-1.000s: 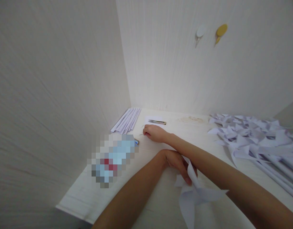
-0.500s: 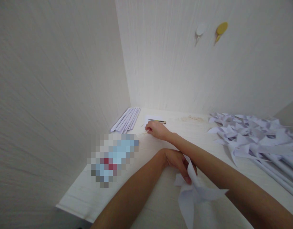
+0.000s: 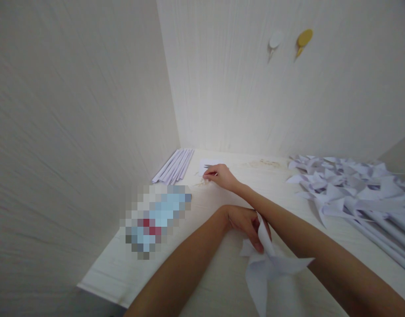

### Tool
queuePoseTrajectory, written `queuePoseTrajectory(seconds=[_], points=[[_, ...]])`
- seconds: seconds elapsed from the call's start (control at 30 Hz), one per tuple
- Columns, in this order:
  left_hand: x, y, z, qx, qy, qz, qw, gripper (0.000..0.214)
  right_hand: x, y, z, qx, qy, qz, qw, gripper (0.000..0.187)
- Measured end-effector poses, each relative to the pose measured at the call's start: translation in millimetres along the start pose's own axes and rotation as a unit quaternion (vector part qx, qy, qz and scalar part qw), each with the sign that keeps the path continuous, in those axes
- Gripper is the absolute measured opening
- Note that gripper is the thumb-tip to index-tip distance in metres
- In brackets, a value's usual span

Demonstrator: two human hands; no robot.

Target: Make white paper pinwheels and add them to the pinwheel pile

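Along the right edge of my white surface [image 3: 265, 181] lie heaped paper pinwheels [image 3: 351, 182]. My left hand [image 3: 242, 221] pinches a single pinwheel [image 3: 262, 269] toward the front edge. White sticks [image 3: 176, 167] lie in the far left corner. Near the far edge, my right hand [image 3: 220, 175] half hides snips [image 3: 207, 166] beside pale scraps [image 3: 201, 182]; whether it grips any, I can't tell.
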State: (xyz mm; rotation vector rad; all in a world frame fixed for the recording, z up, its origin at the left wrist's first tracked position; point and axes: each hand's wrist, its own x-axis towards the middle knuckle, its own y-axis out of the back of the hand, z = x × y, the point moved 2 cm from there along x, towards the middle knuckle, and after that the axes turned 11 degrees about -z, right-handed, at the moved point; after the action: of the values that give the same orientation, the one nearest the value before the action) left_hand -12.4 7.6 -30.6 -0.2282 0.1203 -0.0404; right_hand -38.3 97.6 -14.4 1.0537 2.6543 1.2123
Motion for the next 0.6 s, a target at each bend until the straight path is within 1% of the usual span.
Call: queuePoseTrajectory(seconds=[0.07, 0.13, 0.17, 0.23, 0.27, 0.3, 0.33, 0.37, 0.43, 0.47, 0.53, 0.6], points=[[-1, -1.0, 1, -0.008, 0.0, 0.013, 1.0, 0.03, -5, 1, 3, 0.114, -0.031, 0.004, 0.993, 0.013], [-3, -1.3, 0, -0.025, -0.007, 0.036, 0.999, 0.029, -15, 4, 7, 0.2, -0.058, 0.032, 0.978, 0.015], [-5, -0.8, -1, -0.036, -0.018, 0.054, 0.998, 0.028, -21, 7, 8, 0.223, -0.069, 0.054, 0.971, 0.016], [-9, 3.0, -4, -0.095, -0.073, 0.128, 0.985, 0.028, -37, 12, 12, 0.245, -0.088, 0.097, 0.961, 0.016], [-12, 6.1, -5, -0.127, -0.109, 0.179, 0.97, 0.028, -47, 16, 14, 0.252, -0.096, 0.118, 0.956, 0.017], [-16, 10.1, -6, -0.162, -0.156, 0.242, 0.944, 0.028, -58, 19, 16, 0.256, -0.11, 0.144, 0.949, 0.016], [-19, 14.2, -6, -0.193, -0.207, 0.303, 0.91, 0.028, -69, 23, 17, 0.26, -0.119, 0.165, 0.944, 0.016], [-22, 17.3, -6, -0.203, -0.233, 0.328, 0.893, 0.026, -80, 27, 19, 0.26, -0.127, 0.187, 0.939, 0.016], [-25, 23.0, -4, -0.214, -0.272, 0.359, 0.867, 0.019, -102, 34, 22, 0.259, -0.138, 0.199, 0.935, 0.015], [-26, 26.2, -2, -0.23, -0.306, 0.398, 0.834, 0.016, -111, 37, 24, 0.262, -0.15, 0.214, 0.929, 0.015], [-28, 30.8, 2, -0.246, -0.341, 0.453, 0.786, 0.011, -128, 43, 29, 0.282, -0.167, 0.267, 0.906, 0.015], [-28, 33.9, 6, -0.242, -0.376, 0.504, 0.739, 0.01, -141, 47, 32, 0.31, -0.17, 0.314, 0.881, 0.018]])
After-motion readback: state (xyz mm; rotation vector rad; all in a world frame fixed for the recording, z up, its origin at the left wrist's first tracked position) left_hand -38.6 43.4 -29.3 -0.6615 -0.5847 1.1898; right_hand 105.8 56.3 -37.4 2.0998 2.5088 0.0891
